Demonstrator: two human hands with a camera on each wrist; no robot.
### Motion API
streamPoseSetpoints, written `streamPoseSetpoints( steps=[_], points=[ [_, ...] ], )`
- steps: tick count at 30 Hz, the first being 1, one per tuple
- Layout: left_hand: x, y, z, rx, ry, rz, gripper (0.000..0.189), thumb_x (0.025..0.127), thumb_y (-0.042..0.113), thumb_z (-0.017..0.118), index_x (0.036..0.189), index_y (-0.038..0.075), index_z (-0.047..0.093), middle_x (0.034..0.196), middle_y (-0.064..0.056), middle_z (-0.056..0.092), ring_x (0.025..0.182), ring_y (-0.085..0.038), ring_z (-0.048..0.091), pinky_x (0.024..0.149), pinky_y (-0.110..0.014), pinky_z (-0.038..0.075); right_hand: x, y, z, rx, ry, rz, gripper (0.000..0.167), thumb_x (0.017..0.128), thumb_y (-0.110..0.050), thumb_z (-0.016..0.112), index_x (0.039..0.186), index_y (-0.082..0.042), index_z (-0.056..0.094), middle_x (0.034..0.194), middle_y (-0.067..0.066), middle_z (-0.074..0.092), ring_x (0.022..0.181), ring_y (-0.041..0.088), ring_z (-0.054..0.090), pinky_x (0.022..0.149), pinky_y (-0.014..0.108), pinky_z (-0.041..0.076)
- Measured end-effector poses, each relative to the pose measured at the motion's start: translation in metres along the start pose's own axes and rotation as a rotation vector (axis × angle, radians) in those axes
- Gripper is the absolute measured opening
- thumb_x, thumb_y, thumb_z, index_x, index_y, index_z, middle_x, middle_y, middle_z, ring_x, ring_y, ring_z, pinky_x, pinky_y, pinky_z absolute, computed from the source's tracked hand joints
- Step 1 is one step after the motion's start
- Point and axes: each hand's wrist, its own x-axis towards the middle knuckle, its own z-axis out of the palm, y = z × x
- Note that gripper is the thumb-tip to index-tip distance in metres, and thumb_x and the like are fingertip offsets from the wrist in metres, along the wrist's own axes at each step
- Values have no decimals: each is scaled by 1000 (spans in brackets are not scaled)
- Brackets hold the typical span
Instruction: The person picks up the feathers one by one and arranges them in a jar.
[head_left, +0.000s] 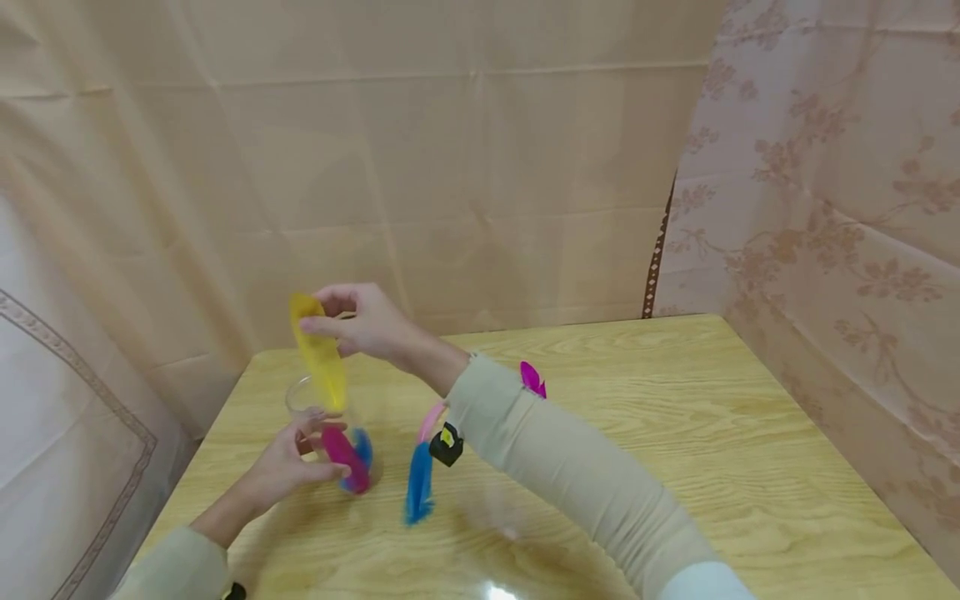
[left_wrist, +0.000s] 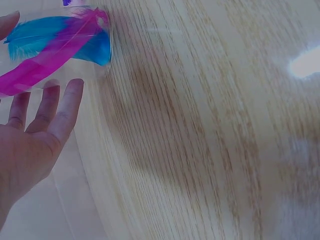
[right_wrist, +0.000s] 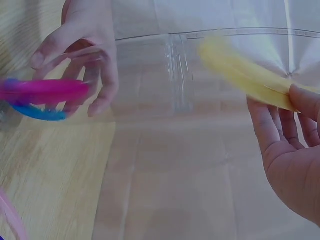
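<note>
The right hand [head_left: 367, 321] pinched a yellow feather [head_left: 324, 358] near the mouth of a clear jar [right_wrist: 179, 75]. The left hand [head_left: 288, 462] held the jar — magenta feather [left_wrist: 50, 57] and blue feather [left_wrist: 35, 32] inside.

wood-grain table [head_left: 720, 433] | beige cloth [head_left: 450, 167] behind | floral cloth [head_left: 832, 192] right

1. Table [head_left: 720, 467]: pale wood grain, glossy, highlight at near edge.
2. Clear container [right_wrist: 145, 75], left side; base contact unclear.
3. Blue feather [head_left: 418, 487], pink feather [head_left: 431, 421] just behind; whether flat or raised, cannot tell.
4. Magenta feather [head_left: 531, 379], farther back, partly hidden.
</note>
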Motion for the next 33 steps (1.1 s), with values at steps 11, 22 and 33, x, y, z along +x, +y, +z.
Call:
streamPoseSetpoints(
  steps=[11,22,33],
  points=[
    [-1,0,0,20,6,-12,74,83,14,85,145,6,45,137,-19,59,114,-33,53,96,-51,43,1,-1,8,49,4,-84,20,96,-13,72,113,-3,70,100,3,68,89,14,68,76,29,59],
    [-1,0,-1,-41,-11,-45,77,82,13,85,146,6,44,139,-20,57,116,-36,54,92,-45,49,3,20,19,-46,36,-87,25,94,-10,73,118,-3,70,92,1,67,81,11,69,72,26,58],
    [0,-3,-1,-117,-33,-63,75,82,10,84,145,6,43,141,-23,53,123,-42,50,90,-43,51,-1,41,25,-167,45,-112,22,96,-21,73,113,-7,75,90,-10,70,80,7,66,72,22,56]
  ],
)
